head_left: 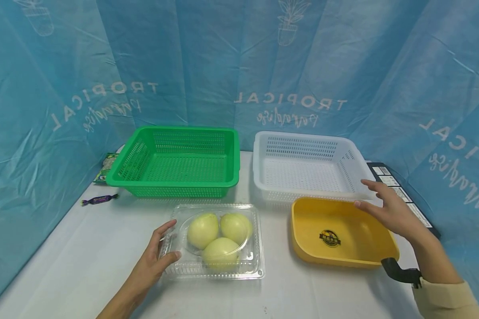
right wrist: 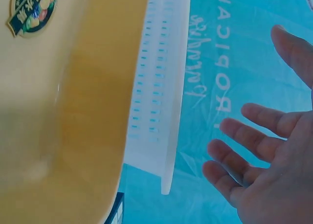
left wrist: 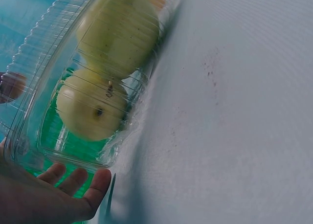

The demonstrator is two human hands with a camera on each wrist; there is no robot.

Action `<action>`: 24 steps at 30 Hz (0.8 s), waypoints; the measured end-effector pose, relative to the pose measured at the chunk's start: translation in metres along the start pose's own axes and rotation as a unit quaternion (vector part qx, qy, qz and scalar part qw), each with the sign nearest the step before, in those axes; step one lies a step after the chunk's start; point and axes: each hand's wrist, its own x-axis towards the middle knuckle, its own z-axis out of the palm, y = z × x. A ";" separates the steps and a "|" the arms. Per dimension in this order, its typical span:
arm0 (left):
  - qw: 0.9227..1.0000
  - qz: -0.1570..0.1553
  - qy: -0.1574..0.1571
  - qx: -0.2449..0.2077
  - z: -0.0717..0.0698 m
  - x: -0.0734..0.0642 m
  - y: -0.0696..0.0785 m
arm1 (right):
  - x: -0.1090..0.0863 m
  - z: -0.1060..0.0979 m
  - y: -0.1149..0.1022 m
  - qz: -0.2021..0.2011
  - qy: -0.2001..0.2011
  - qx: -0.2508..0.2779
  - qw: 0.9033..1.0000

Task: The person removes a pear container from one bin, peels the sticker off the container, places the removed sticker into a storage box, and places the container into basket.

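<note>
At six o'clock, three round pale-green fruits point(head_left: 221, 251) sit inside a clear ribbed plastic box point(head_left: 258, 248), work seemingly barely begun, the left hand point(head_left: 153, 258) spread at its nine-o'clock edge, the right hand point(head_left: 397, 213) loose-fingered, holding nothing, over a yellow plastic tray point(head_left: 355, 235) at four

The fruits point(head_left: 202, 231) are pale yellow-green. One basket point(head_left: 186, 168) is green, the second basket point(head_left: 302, 174) is white. The tray point(head_left: 357, 235) is yellow, the curtain point(head_left: 207, 57) is blue with white letters.
</note>
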 end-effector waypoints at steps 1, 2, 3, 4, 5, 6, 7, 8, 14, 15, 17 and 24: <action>1.000 0.000 0.001 0.000 0.000 0.000 0.000 | 0.002 -0.001 0.001 0.001 0.003 0.001 1.000; 1.000 0.000 0.001 0.001 0.000 0.000 0.000 | 0.004 -0.001 0.001 0.003 0.007 0.002 1.000; 1.000 0.000 0.002 0.001 0.000 0.000 0.000 | 0.006 -0.002 0.002 0.005 0.011 0.005 1.000; 1.000 0.001 0.002 0.001 0.000 0.000 -0.001 | 0.008 -0.002 0.003 0.004 0.016 0.008 1.000; 1.000 0.002 0.002 0.001 0.000 0.000 -0.001 | 0.010 -0.002 0.003 0.005 0.021 0.010 1.000; 1.000 0.001 0.002 0.001 0.000 0.000 -0.001 | 0.012 -0.002 0.003 0.008 0.025 0.012 1.000; 1.000 0.001 0.001 0.001 0.000 0.000 0.000 | 0.013 -0.002 0.004 0.010 0.029 0.013 0.999; 1.000 0.001 0.001 0.001 0.000 0.000 0.000 | 0.015 -0.002 0.004 0.012 0.034 0.014 0.999; 1.000 -0.001 0.000 0.000 0.000 0.000 0.000 | 0.024 -0.001 0.009 0.015 0.052 0.010 0.998; 1.000 0.001 0.000 0.000 0.000 0.000 0.000 | 0.026 0.000 0.010 0.017 0.055 0.011 0.998; 1.000 0.002 0.000 0.001 0.000 0.000 0.000 | 0.029 0.002 0.013 0.023 0.060 0.013 0.998; 1.000 0.006 0.000 0.005 -0.001 0.001 -0.003 | 0.040 0.007 0.022 0.041 0.079 0.006 0.996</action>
